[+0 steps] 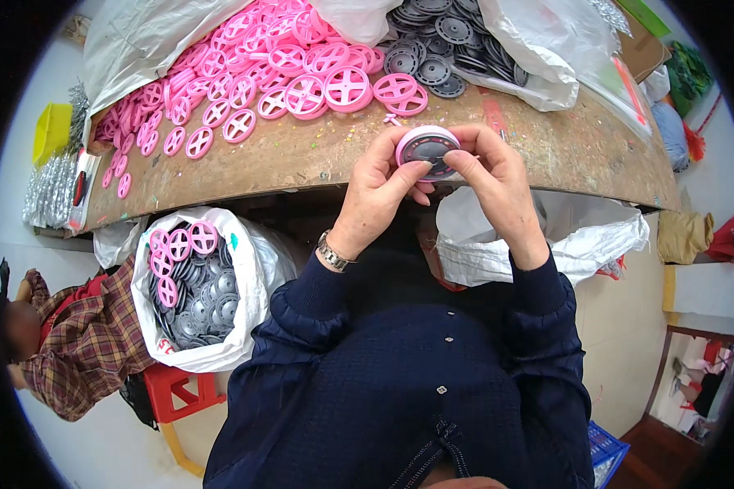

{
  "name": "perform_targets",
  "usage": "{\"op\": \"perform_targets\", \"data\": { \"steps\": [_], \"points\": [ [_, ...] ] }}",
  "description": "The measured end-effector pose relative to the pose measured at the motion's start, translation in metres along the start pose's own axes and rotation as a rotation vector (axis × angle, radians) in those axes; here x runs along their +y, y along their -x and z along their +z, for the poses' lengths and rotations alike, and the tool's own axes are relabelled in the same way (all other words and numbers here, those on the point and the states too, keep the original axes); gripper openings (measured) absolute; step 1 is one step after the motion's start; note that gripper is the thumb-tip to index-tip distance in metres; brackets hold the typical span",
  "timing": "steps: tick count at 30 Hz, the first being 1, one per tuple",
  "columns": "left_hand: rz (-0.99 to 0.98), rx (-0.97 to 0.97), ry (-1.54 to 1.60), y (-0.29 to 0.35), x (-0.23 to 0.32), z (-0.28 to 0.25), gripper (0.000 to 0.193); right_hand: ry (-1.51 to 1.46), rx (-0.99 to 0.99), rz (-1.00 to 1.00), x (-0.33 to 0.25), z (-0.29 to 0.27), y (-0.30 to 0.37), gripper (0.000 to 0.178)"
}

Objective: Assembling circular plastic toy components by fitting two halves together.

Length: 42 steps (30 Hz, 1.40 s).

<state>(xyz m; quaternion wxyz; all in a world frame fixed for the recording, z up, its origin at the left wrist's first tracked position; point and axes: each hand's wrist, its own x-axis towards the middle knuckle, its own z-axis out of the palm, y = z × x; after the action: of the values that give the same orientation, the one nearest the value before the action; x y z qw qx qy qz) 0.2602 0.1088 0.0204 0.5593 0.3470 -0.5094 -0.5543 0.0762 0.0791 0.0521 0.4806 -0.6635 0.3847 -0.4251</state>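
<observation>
Just past the table's near edge, both my hands hold a toy wheel (426,150), a dark grey disc set inside a pink rim. My left hand (371,191) grips its left side, thumb pressed on the disc's lower face. From the right, my right hand (495,175) curls round the rim with its thumb also on the disc. The fingers behind the wheel are mostly hidden. Beyond it on the table lie pink spoked wheel rims (348,89) in a large heap. A pile of dark grey discs (432,70) sits beside them, to the right.
An open white sack (251,301) of grey discs and several pink rims stands at my left by a red stool (183,393). Another white sack (575,236) hangs below the table (302,155) at the right. Someone in a plaid shirt (98,346) is at far left.
</observation>
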Motion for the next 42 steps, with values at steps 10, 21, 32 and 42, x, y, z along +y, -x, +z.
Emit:
{"op": "perform_targets", "data": {
  "steps": [10, 21, 32, 42],
  "points": [
    [0.191, 0.036, -0.217, 0.008, 0.002, 0.015, 0.022, -0.023, 0.146, -0.086, 0.002, 0.009, 0.016, 0.014],
    [-0.017, -0.108, -0.487, 0.002, 0.021, 0.017, 0.022, 0.015, 0.093, -0.038, 0.012, -0.003, 0.013, 0.01],
    [-0.056, -0.033, -0.147, 0.007, 0.003, 0.022, 0.025, 0.01, 0.148, -0.015, 0.004, 0.004, 0.025, 0.015],
    [0.106, -0.004, -0.35, 0.01, 0.003, 0.028, 0.047, -0.118, 0.138, -0.09, 0.008, 0.009, 0.026, 0.023]
  ]
}}
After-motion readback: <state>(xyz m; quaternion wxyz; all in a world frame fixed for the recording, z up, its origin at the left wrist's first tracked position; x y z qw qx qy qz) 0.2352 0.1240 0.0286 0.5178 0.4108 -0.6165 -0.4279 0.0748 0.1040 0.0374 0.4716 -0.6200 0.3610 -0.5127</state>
